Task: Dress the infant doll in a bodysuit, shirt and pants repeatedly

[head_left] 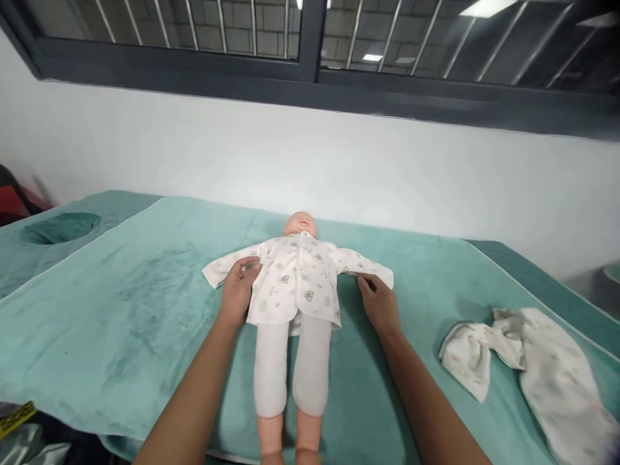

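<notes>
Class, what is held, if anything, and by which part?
The right hand holds the patterned sleeve by its lower edge; whether the left hand grips, unclear.

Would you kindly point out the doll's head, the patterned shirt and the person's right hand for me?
Doll's head point(301, 223): head view, on the face.
Patterned shirt point(285, 284): head view, on the front of the chest.
Right hand point(382, 303): head view, on the back of the hand.

And nothing readable here, folks, as the yellow strip point(17, 420) down in the lower left corner shows dark marks too small and blurred to make out!
</notes>
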Action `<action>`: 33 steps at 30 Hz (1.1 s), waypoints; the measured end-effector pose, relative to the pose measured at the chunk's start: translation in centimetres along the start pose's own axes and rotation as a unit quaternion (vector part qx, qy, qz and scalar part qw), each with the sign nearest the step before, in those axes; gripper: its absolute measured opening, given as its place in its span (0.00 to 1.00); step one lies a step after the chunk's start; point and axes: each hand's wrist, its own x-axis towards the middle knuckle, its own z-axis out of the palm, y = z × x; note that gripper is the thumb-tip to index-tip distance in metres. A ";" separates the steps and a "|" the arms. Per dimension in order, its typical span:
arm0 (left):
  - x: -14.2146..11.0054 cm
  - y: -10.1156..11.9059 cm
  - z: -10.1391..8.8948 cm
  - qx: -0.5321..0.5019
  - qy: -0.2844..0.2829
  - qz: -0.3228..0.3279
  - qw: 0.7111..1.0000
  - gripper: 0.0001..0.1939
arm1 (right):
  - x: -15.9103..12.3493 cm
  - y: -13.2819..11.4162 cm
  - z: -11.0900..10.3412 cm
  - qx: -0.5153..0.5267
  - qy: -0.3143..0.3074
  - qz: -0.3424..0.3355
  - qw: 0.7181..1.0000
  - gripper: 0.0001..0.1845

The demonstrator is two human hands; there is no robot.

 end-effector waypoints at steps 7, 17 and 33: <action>0.2 0.0 -3.1 0.202 0.095 0.069 0.972 0.09 | -0.5 4.7 -3.4 -0.077 0.150 0.027 0.985 0.24; 1.2 -1.8 -6.4 0.528 0.059 0.190 0.825 0.21 | 5.0 6.6 -4.0 -0.008 0.090 0.048 0.995 0.20; 0.2 -1.1 -6.0 0.460 0.106 0.112 0.875 0.17 | -2.5 6.2 -5.3 -0.145 0.117 -0.065 0.980 0.18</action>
